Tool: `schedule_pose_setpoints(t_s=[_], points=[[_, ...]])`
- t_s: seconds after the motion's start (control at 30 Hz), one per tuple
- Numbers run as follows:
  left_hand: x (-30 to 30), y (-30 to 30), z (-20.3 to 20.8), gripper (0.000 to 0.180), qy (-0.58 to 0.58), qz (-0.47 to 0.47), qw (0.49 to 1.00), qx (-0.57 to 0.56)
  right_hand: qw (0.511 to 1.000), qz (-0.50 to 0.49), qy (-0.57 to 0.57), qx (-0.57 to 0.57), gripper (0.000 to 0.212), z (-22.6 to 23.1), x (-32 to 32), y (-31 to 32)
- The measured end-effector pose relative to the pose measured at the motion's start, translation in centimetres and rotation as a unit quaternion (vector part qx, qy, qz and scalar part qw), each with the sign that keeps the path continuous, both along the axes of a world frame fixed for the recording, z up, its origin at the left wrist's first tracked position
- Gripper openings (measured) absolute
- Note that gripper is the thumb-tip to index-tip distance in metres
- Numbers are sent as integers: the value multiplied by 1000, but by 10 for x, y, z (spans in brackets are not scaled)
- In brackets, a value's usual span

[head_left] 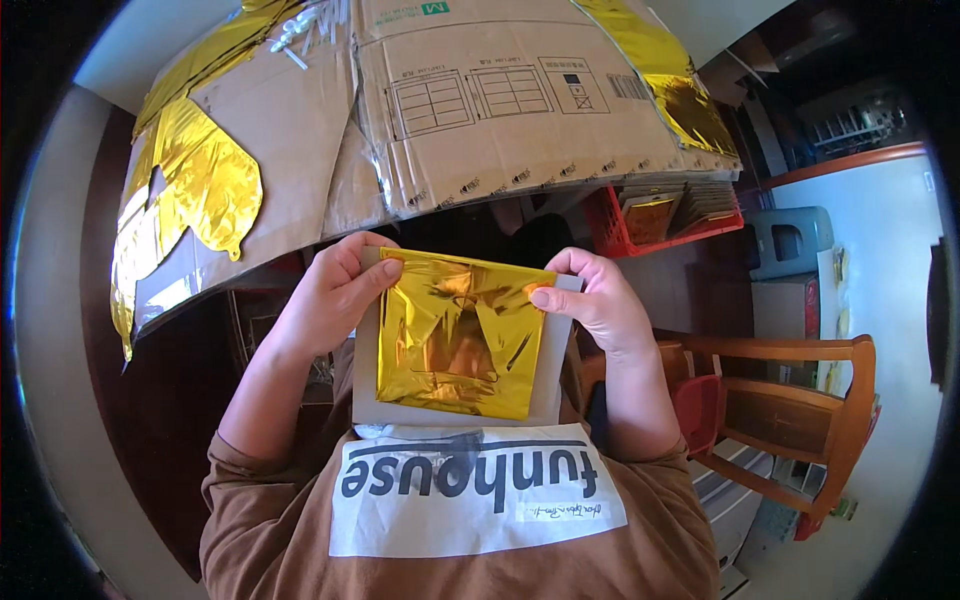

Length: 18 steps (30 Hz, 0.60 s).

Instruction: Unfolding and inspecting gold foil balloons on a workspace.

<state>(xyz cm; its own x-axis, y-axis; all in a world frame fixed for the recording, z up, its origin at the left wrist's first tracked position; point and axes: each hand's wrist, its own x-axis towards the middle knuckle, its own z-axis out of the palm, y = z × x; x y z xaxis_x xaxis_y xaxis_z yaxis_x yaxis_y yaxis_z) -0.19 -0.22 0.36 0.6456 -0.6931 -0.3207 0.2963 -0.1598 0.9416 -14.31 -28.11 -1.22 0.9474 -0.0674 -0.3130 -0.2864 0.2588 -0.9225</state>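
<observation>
A flat, folded gold foil piece (460, 340) lies against a grey card (368, 385) in front of my chest. My left hand (345, 285) pinches its upper left corner, thumb on the foil and fingers behind the card. At the upper right corner, my right hand (595, 305) grips foil and card the same way. The card's edges show beyond the foil at the left, right and bottom. On the left of the cardboard-covered table (280, 170) lies an unfolded gold foil balloon (205, 175) with a small tail, hanging over the edge.
More gold foil (685, 110) covers the table's far right corner. Small white tubes (297, 50) lie at the back. A red crate (645, 240) with several flat packets stands below the right edge. Nearby are a blue-grey stool (790, 243) and a wooden chair (780, 350).
</observation>
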Motion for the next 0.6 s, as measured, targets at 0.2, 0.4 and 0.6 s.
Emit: schedule_pose_setpoints(t_s=[0.2,0.4,0.6], points=[[0,0,7,19,-3,13,1000,-26,999,-4,-21,35,22,11,8,8],[7,-3,25,19,-7,32,999,-37,998,47,-33,-39,20,30,20,-4],[59,-26,71,26,-75,109,991,-8,994,18,-50,-93,29,98,91,-35]])
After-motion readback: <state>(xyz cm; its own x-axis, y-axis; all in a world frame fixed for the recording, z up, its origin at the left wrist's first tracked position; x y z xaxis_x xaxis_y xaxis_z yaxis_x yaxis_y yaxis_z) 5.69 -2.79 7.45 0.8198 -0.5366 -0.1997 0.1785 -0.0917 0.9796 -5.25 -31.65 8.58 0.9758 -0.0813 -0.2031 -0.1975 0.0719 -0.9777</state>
